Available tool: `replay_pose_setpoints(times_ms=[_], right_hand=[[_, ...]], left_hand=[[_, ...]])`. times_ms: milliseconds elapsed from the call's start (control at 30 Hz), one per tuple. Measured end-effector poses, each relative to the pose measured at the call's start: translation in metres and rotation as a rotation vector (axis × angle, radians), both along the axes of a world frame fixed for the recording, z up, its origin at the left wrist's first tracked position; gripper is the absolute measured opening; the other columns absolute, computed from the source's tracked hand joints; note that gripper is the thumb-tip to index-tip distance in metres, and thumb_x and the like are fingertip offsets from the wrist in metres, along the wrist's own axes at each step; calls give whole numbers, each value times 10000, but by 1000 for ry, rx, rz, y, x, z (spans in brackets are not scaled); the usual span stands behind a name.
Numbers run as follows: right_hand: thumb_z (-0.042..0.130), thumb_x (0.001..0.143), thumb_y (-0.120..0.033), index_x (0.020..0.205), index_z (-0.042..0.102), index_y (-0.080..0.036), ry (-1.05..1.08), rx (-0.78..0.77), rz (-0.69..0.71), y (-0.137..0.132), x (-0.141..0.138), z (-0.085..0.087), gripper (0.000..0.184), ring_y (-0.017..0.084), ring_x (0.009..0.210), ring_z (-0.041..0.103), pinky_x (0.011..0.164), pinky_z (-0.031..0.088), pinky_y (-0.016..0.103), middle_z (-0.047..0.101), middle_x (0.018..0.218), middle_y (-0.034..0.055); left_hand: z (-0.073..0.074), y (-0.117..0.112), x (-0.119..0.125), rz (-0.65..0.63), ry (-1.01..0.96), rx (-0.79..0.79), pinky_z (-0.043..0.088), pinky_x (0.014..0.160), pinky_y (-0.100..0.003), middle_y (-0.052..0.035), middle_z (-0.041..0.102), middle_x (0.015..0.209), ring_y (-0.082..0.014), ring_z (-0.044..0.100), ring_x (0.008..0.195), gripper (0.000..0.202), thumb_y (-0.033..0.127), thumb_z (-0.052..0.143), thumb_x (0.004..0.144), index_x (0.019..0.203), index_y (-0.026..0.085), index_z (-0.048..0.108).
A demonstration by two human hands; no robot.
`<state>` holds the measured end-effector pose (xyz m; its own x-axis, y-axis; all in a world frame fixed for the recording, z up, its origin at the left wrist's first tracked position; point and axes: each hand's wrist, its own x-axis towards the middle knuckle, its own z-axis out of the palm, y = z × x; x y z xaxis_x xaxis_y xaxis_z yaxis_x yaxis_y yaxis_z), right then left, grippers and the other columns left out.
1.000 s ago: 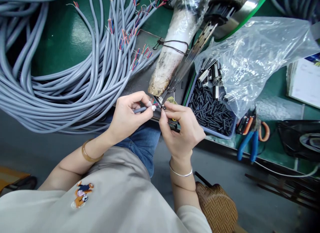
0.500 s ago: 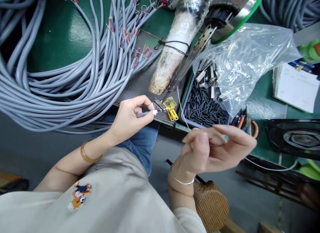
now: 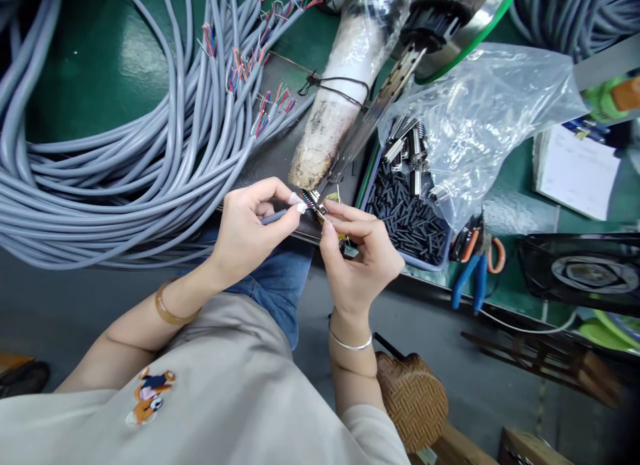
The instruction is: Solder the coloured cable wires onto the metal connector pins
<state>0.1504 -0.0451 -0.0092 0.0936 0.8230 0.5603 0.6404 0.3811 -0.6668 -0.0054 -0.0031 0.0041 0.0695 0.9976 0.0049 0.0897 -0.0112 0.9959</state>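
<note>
My left hand is closed in a pinch, white covers on its fingertips, gripping a grey cable close to its stripped coloured wires. Those wires meet a metal multi-pin connector just past the fingertips. Beside the connector, my right hand is closed, thumb and index finger pinching a thin light wire whose tip is at the connector. A yellow holder under the connector is mostly hidden by the right fingers. Above the connector, long metal rods slant down beside a scorched white wrapped tube.
Many grey cables with stripped ends fill the left. A bin holds black sleeves and connectors, partly covered by a clear plastic bag. Blue-handled pliers, a notepad and a black fan lie right; a woven stool stands below.
My right hand has moved left and inward from beside the bin to the connector, its fingers now pinched. My left hand keeps its hold on the cable. The whole view has shifted slightly.
</note>
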Motion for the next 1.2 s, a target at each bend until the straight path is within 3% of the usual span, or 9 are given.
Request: replay_pose_setpoints(times_ms=[133, 433, 700, 1200], right_hand=[[695, 894, -110, 935, 664, -224, -1, 37, 11, 4, -1, 6, 126, 184, 985, 775, 833, 658, 352, 792, 1074, 42], [743, 856, -77, 948, 695, -227, -192, 150, -50, 9, -3, 10, 183, 147, 912, 782, 788, 632, 264, 808, 1002, -7], [747, 858, -89, 945, 680, -216, -282, 185, -34, 6, -2, 11, 168, 150, 913, 788, 827, 639, 253, 811, 1029, 23], [717, 883, -89, 939, 636, -209, -361, 196, -24, 1, 1, 8, 156, 149, 879, 797, 791, 646, 235, 815, 1000, 40]], left_hand=[[4, 1, 0, 24, 4, 31, 273, 440, -208, 13, 609, 646, -40, 388, 477, 114, 212, 721, 805, 728, 153, 661], [3, 2, 0, 26, -1, 123, 351, 461, -185, -10, 645, 691, -59, 503, 537, 113, 149, 717, 793, 699, 150, 653], [3, 1, 0, 24, -6, 115, 362, 452, -183, -22, 669, 714, -70, 544, 554, 114, 150, 710, 793, 697, 153, 650], [-1, -3, -1, -20, 73, 82, 292, 437, -213, -17, 678, 706, -46, 447, 470, 79, 169, 679, 794, 728, 149, 642]])
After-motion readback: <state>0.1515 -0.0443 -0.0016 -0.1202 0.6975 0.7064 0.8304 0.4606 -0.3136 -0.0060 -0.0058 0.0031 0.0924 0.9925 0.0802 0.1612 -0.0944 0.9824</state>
